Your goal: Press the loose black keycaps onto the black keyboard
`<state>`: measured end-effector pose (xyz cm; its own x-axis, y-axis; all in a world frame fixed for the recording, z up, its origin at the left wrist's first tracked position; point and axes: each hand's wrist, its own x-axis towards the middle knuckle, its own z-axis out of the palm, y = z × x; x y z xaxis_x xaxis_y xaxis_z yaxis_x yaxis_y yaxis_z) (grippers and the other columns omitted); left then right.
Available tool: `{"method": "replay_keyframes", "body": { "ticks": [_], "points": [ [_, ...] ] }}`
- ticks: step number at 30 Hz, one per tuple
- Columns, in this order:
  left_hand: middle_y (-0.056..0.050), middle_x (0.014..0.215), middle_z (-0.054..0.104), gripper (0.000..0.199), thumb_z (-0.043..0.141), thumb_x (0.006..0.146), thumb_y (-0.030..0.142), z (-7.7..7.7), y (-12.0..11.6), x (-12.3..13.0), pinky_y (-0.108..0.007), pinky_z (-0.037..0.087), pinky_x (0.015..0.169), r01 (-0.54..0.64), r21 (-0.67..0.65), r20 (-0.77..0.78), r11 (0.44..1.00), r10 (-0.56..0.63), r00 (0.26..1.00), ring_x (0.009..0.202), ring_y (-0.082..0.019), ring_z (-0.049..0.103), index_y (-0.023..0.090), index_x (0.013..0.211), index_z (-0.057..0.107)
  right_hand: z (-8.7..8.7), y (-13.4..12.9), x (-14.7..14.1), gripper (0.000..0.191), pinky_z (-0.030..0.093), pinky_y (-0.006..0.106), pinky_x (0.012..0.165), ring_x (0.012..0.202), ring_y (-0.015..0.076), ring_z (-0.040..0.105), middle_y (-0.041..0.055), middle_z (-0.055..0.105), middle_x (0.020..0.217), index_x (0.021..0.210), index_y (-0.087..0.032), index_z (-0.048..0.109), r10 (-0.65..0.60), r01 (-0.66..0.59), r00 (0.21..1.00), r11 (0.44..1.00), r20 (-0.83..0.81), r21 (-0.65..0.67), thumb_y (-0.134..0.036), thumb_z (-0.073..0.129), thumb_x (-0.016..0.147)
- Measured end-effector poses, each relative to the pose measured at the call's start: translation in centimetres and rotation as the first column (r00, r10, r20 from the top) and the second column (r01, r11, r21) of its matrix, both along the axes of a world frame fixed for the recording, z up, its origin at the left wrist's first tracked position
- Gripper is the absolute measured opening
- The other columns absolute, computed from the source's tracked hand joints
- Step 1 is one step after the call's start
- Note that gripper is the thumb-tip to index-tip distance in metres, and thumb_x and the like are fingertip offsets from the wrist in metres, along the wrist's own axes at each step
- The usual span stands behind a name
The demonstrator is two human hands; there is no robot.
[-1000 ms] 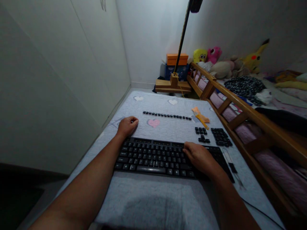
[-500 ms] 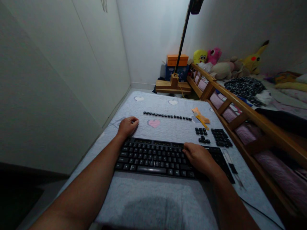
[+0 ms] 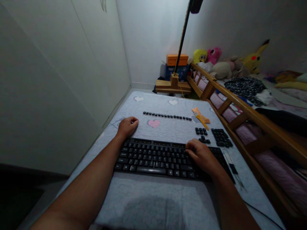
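A black keyboard [image 3: 153,156] lies across the cloth-covered table, its top row of key positions bare. My left hand [image 3: 128,126] rests on the cloth just beyond the keyboard's far left corner, loosely curled, with nothing visible in it. Over the keyboard's right part is my right hand [image 3: 199,154], thumb and fingers pinched together near the bare top row. Whatever they hold, if anything, is hidden. A row of black keycaps [image 3: 167,116] stretches across the cloth beyond the keyboard. More keycaps [image 3: 221,137] sit in groups at the right.
A yellow-handled brush [image 3: 202,122] lies on an orange cloth [image 3: 204,118]. A wire keycap puller [image 3: 232,167] is right of the keyboard, near a black cable [image 3: 262,212]. A wooden bed rail [image 3: 251,118] borders the table's right side; a white cabinet [image 3: 59,80] stands left.
My right hand has risen slightly and shifted a little right and away from me over the keyboard, its fingers still pinched. My left hand stays where it was.
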<state>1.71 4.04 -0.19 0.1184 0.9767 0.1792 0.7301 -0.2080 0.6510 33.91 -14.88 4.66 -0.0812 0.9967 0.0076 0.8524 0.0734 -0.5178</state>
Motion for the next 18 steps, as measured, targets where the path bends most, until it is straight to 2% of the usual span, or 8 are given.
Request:
{"method": "replay_keyframes", "body": {
  "ticks": [12,18],
  "points": [
    [-0.007,0.09,0.074,0.031,0.051,0.076,0.041,0.1,0.0,0.1,-0.031,0.047,0.077,-0.011,0.003,0.006,1.0,0.011,1.0,0.083,-0.022,0.066,0.019,0.084,0.072,-0.1,0.2,-0.1,0.009,0.041,0.03,0.075,0.08,0.0166,0.054,0.0027,0.058,0.084,0.077,-0.02,0.056,-0.031,0.031,1.0,1.0,0.008,-0.006,-0.019,0.05,0.084],
    [-0.006,0.09,0.074,0.032,0.051,0.076,0.042,0.2,-0.1,0.1,-0.031,0.047,0.076,-0.007,-0.005,0.014,1.0,0.007,1.0,0.08,-0.022,0.065,0.02,0.084,0.072,0.9,0.3,0.7,0.013,0.042,0.029,0.076,0.08,0.0169,0.057,0.0032,0.061,0.084,0.08,-0.02,0.06,-0.088,0.089,0.996,0.995,-0.027,0.034,-0.024,0.049,0.086]
  ]
}}
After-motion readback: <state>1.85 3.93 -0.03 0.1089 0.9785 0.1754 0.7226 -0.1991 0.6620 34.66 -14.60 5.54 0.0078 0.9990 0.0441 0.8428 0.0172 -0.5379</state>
